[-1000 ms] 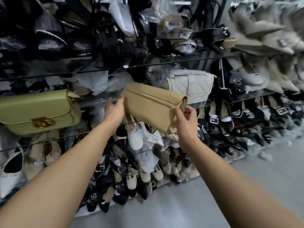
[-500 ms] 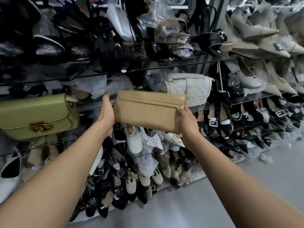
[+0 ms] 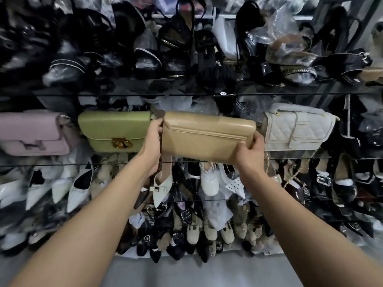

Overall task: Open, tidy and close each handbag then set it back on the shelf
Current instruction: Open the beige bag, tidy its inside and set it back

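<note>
A tan flap handbag (image 3: 205, 135) is held level at the middle glass shelf (image 3: 342, 158), its flap closed. My left hand (image 3: 152, 141) grips its left end and my right hand (image 3: 249, 150) grips its lower right corner. The bag sits in the gap between a green handbag (image 3: 114, 131) with a gold clasp on its left and a white quilted handbag (image 3: 298, 129) on its right. A lilac handbag (image 3: 33, 133) stands at the far left of the same shelf.
Black sandals and heels in plastic wrap crowd the upper shelf (image 3: 145, 93). White, beige and black shoes (image 3: 207, 204) fill the lower shelves. Crumpled paper and plastic lie behind the bags. Grey floor (image 3: 186, 272) runs below.
Both hands have carried the tan bag up and forward from a tilted hold to a level one at the shelf. The view has shifted left, bringing the lilac bag into sight.
</note>
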